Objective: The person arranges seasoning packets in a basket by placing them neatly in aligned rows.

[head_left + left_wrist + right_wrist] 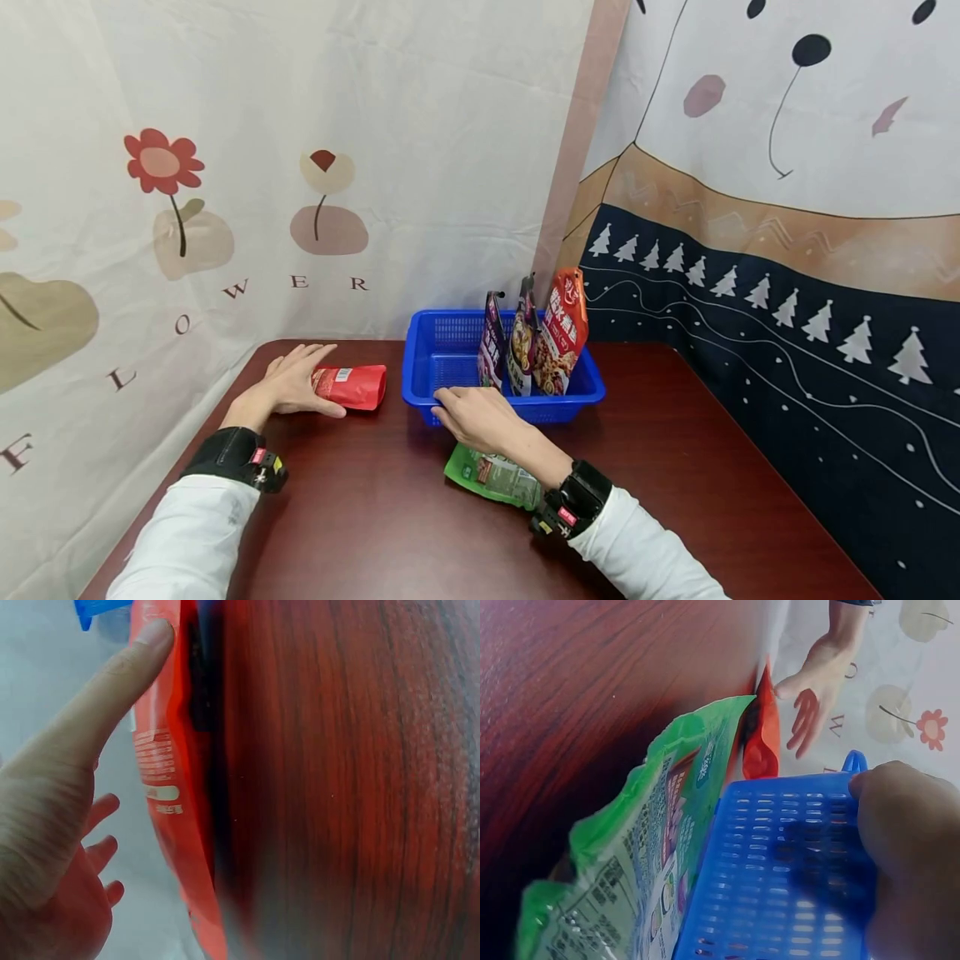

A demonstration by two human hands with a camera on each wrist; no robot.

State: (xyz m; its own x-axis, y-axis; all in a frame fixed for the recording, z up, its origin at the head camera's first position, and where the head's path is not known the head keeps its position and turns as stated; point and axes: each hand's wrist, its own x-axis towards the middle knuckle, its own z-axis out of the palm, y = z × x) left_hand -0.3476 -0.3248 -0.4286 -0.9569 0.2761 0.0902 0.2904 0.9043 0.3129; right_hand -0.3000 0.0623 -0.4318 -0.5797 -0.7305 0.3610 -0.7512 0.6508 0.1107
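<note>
Two hands (300,379) (480,417); at red pouch (362,387), basket (555,410)

Reddish table (360,517), 2 printed wall hangings (450,125), probably cloth

Reddish-brown table (360,517); on it red pouch (362,387), blue basket (551,408), green pouch (495,479)

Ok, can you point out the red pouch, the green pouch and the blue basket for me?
Red pouch (358,389): head view, on its upward face.
Green pouch (495,479): head view, on its printed face.
Blue basket (769,847): right wrist view, on its slotted outer wall.
</note>
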